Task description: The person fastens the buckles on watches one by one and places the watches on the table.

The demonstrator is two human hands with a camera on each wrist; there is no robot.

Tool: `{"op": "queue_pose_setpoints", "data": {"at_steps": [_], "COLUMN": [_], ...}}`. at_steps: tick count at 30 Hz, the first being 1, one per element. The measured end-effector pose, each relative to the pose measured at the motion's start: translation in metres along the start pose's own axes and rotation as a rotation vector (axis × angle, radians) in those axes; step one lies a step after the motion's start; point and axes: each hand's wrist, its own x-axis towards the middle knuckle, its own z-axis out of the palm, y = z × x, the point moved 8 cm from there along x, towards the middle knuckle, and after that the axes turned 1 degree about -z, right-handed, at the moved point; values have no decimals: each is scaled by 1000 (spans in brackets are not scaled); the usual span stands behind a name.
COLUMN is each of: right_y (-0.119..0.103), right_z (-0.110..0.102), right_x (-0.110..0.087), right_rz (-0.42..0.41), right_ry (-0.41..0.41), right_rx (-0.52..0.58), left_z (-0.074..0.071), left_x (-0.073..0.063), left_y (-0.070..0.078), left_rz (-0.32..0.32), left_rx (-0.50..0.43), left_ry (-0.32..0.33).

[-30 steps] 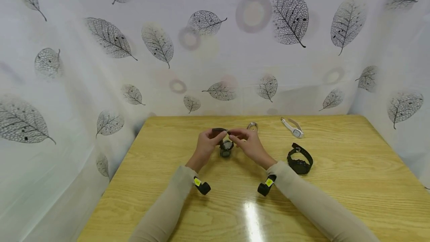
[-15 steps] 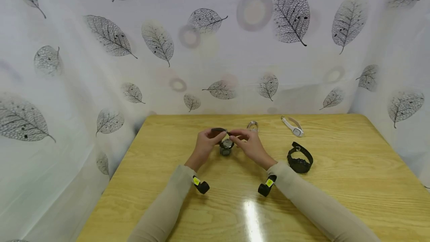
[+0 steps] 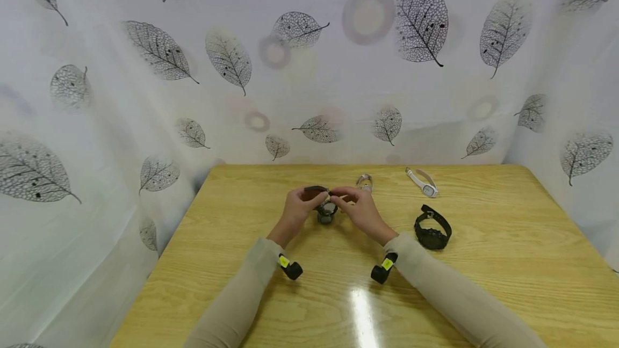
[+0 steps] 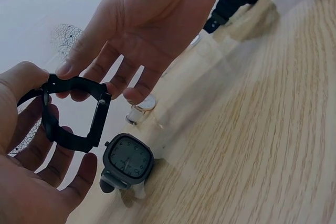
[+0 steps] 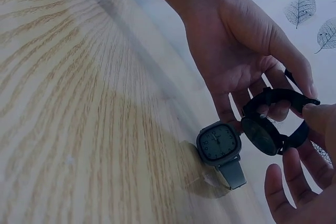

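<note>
Pinching its strap [image 4: 79, 84], my left hand [image 3: 296, 209] and right hand [image 3: 360, 208] hold a black wristwatch [image 5: 260, 135], fingers above a gray square-faced wristwatch [image 4: 128, 157].

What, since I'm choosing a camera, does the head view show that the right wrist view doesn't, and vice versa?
Only the head view: the white watch, the black watch on the right and the small watch beyond the right hand.
Only the right wrist view: clear numerals on the grey square watch and the palm of the left hand.
Both: the hands gripping the dark-strapped watch, the square watch, the table and the leaf-print backdrop.
</note>
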Motion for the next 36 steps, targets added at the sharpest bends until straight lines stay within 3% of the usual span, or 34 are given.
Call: {"op": "queue_pose_setpoints", "data": {"at_steps": [5,18,36], "right_y": [1,7,14], "right_z": [-1,-2,-3], "right_x": [-2,-6,-10], "right_rz": [-12,-27,-4], "right_ry": [11,-7,5], "right_rx": [6,-16,-25], "left_z": [3,1,7], "left_x": [-2,-1,-1], "left_y": [0,0,-1], "left_rz": [11,45,34], "left_rx": [-15,-35,35], "left_ry": [-25,-1,-16]}}
